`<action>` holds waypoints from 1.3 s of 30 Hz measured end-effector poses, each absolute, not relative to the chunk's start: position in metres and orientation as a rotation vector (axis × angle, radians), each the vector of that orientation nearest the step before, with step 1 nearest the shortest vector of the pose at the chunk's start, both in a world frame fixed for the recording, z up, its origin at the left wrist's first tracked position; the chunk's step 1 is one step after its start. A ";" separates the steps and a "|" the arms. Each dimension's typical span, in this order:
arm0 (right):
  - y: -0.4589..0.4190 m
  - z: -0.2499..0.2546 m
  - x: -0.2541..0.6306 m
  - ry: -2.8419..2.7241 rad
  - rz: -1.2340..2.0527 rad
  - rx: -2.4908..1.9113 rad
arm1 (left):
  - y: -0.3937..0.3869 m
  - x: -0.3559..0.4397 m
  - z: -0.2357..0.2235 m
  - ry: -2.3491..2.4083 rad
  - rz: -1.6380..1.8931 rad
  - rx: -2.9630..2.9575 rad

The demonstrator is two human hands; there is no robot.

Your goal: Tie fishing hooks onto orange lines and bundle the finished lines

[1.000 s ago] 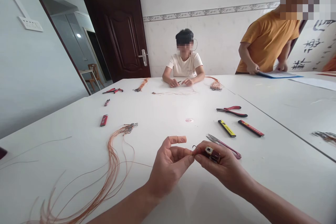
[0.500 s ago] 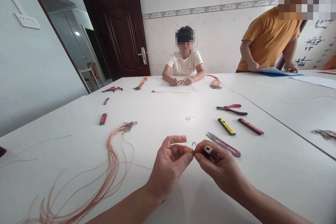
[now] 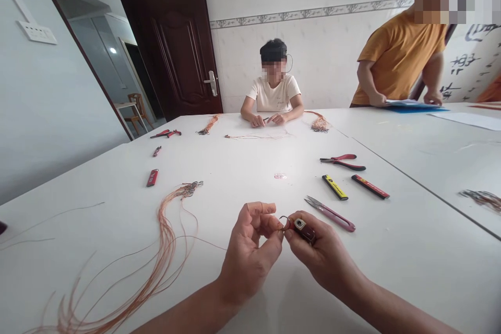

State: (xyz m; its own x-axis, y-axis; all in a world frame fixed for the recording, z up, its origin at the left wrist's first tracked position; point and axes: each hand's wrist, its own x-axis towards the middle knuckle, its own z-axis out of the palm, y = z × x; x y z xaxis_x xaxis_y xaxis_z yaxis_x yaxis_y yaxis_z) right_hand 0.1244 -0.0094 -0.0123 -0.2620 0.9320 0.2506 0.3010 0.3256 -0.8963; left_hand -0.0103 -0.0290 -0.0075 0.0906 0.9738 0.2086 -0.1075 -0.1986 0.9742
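Over the white tabletop [image 3: 219,177], a small dark metal hook [image 3: 282,223] is pinched by the fingers of the left hand [image 3: 248,261], while a dark red lighter [image 3: 304,230] is clenched in the right hand [image 3: 321,253]. Pink-handled steel thread snips [image 3: 331,214] are laid at two o'clock, and a loose bundle of copper-coloured line [image 3: 166,250] at nine o'clock.

A dark wooden door [image 3: 176,47] stands open on the back wall, which is white tile [image 3: 313,57] under a patterned border [image 3: 313,10]. The left wall [image 3: 50,115] is pale blue, with a white switch plate [image 3: 37,32]. Beyond the doorway, a wooden chair [image 3: 136,105] sits beside a small white table [image 3: 123,106]. Calligraphy [image 3: 465,65] hangs at right.
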 end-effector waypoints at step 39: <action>-0.004 -0.019 0.126 -1.328 1.639 -1.155 | -0.023 -0.016 0.007 1.027 1.290 1.081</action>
State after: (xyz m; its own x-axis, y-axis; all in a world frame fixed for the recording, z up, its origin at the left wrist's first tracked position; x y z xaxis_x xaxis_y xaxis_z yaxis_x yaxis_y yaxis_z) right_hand 0.1260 -0.0037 -0.0192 -0.3393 0.9194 -0.1989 0.0039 -0.2101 -0.9777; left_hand -0.0160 -0.0234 0.0066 0.0274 0.9994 0.0188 -0.2052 -0.0128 0.9786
